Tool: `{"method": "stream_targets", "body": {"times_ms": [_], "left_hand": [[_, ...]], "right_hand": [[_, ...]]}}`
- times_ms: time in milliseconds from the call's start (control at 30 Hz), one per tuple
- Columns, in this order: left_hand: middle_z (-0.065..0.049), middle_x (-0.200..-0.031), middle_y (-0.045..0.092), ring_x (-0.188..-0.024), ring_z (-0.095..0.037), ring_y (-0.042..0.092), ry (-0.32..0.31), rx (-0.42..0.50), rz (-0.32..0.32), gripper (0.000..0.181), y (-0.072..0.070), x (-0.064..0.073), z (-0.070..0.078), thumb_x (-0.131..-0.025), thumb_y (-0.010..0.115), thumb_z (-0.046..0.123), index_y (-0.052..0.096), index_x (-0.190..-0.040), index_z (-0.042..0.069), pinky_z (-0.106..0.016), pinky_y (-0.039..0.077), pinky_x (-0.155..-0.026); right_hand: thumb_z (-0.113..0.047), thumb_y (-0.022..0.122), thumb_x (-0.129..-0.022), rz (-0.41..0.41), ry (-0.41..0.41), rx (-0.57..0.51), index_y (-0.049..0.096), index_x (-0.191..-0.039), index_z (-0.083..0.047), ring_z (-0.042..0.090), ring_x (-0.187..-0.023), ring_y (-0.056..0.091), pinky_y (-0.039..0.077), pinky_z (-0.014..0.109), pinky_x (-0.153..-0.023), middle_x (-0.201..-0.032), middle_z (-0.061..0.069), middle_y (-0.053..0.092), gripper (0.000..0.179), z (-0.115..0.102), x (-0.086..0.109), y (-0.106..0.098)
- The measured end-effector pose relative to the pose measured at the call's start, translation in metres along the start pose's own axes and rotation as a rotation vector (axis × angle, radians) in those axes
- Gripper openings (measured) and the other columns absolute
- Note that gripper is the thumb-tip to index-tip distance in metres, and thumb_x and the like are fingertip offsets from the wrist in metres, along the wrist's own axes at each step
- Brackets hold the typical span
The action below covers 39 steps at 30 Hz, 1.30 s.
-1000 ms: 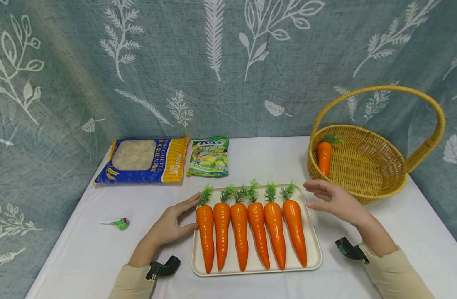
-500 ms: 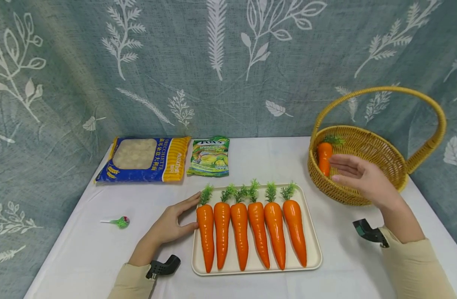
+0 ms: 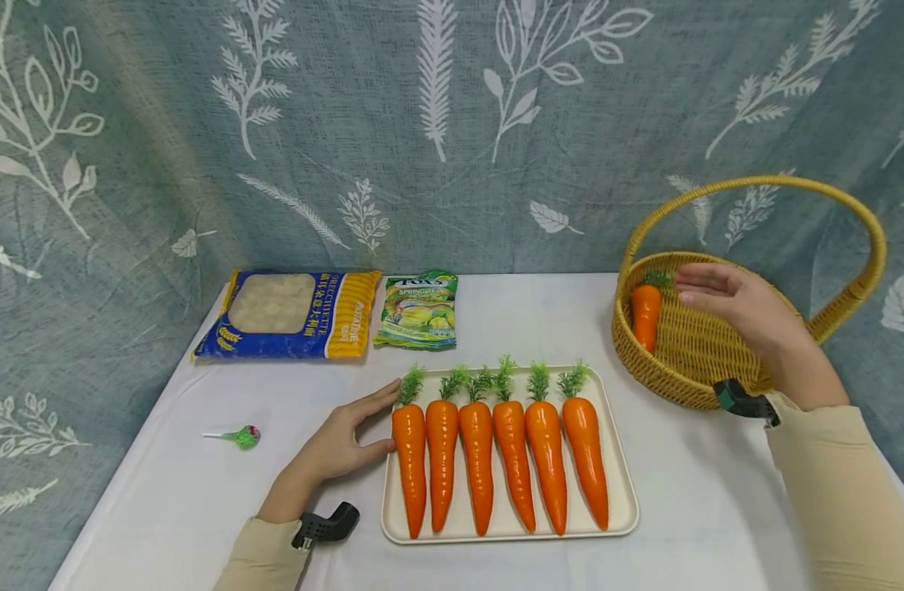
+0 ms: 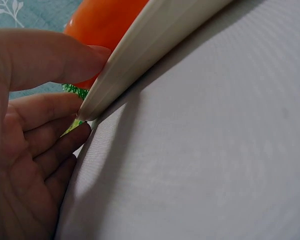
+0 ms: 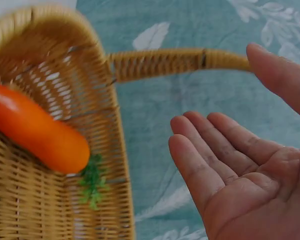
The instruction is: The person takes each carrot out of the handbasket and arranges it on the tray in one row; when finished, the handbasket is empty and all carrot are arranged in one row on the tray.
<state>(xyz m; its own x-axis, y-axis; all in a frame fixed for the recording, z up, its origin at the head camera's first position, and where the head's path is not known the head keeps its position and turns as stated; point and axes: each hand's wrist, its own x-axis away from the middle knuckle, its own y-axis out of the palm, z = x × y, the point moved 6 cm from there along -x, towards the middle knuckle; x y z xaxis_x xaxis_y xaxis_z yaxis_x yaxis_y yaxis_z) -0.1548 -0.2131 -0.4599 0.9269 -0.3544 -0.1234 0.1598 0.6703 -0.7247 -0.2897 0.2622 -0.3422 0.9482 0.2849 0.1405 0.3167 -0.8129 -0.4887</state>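
Observation:
A cream tray (image 3: 625,525) carries several orange carrots (image 3: 477,460) with green tops, laid side by side. My left hand (image 3: 348,439) rests against the tray's left side, thumb and fingertips at the rim; the left wrist view shows the thumb (image 4: 80,62) on that rim. At the back right stands a wicker basket (image 3: 629,353) with one carrot (image 3: 646,316) along its left inner wall. Over this basket is my right hand (image 3: 750,308), fingers extended towards the carrot's green top and nothing in the palm. In the right wrist view that carrot (image 5: 40,132) is apart from the fingers.
Behind the tray lie a blue and yellow bag of pasta (image 3: 289,316) and a green candy packet (image 3: 418,312). A lollipop (image 3: 242,437) is on the white tablecloth at left. The basket's tall handle (image 3: 784,180) arches above it. A patterned curtain (image 3: 481,222) hangs at the back.
My right hand has moved from beside the tray's upper right corner to the right and back, over the basket. The left hand stays at the tray.

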Motion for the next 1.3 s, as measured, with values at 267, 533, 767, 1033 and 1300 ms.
{"method": "stream_targets", "body": {"times_ms": [267, 533, 767, 1033, 1300], "left_hand": [[-0.004, -0.149, 0.041, -0.134, -0.029, 0.042, 0.012, -0.007, 0.004, 0.065, 0.000, 0.000, 0.000, -0.081, 0.072, 0.035, 0.051, -0.136, 0.006, -0.050, 0.036, -0.110], [-0.005, -0.148, 0.042, -0.134, -0.030, 0.042, 0.016, -0.007, 0.006, 0.064, -0.001, 0.000, 0.001, -0.082, 0.071, 0.034, 0.051, -0.136, 0.005, -0.051, 0.036, -0.109], [-0.005, -0.149, 0.041, -0.134, -0.030, 0.042, 0.005, -0.010, 0.002, 0.064, -0.001, 0.000, 0.002, -0.082, 0.070, 0.035, 0.051, -0.136, 0.006, -0.051, 0.036, -0.109], [-0.004, -0.148, 0.042, -0.134, -0.030, 0.042, 0.009, 0.013, 0.005, 0.064, 0.001, 0.000, 0.001, -0.082, 0.071, 0.035, 0.052, -0.136, 0.006, -0.051, 0.036, -0.110], [-0.004, -0.149, 0.042, -0.134, -0.030, 0.042, 0.017, 0.009, 0.012, 0.064, 0.000, 0.001, 0.001, -0.082, 0.071, 0.034, 0.052, -0.136, 0.007, -0.050, 0.036, -0.109]], "right_hand": [[-0.048, 0.059, -0.089, -0.061, 0.109, -0.034, 0.015, -0.152, -0.006, 0.034, -0.142, 0.022, 0.016, 0.057, -0.117, -0.156, 0.019, 0.019, 0.088, 0.014, -0.026, -0.004], [-0.042, 0.057, -0.092, -0.117, 0.121, -0.069, 0.012, -0.151, -0.001, 0.028, -0.138, 0.032, 0.021, 0.051, -0.118, -0.154, 0.024, 0.020, 0.085, 0.031, -0.050, -0.004], [-0.040, 0.055, -0.094, -0.123, 0.140, -0.069, 0.015, -0.150, 0.002, 0.001, -0.111, 0.051, 0.028, 0.048, -0.116, -0.151, 0.025, 0.024, 0.080, 0.042, -0.063, -0.002], [-0.030, 0.050, -0.099, -0.166, 0.185, -0.005, 0.013, -0.148, 0.008, 0.044, -0.138, 0.025, 0.026, 0.054, -0.115, -0.150, 0.033, 0.021, 0.072, 0.060, -0.070, 0.006], [-0.036, 0.059, -0.093, -0.173, 0.160, 0.170, 0.020, -0.146, 0.010, 0.046, -0.131, 0.035, 0.034, 0.058, -0.108, -0.145, 0.034, 0.029, 0.081, 0.063, -0.075, 0.011]]}}
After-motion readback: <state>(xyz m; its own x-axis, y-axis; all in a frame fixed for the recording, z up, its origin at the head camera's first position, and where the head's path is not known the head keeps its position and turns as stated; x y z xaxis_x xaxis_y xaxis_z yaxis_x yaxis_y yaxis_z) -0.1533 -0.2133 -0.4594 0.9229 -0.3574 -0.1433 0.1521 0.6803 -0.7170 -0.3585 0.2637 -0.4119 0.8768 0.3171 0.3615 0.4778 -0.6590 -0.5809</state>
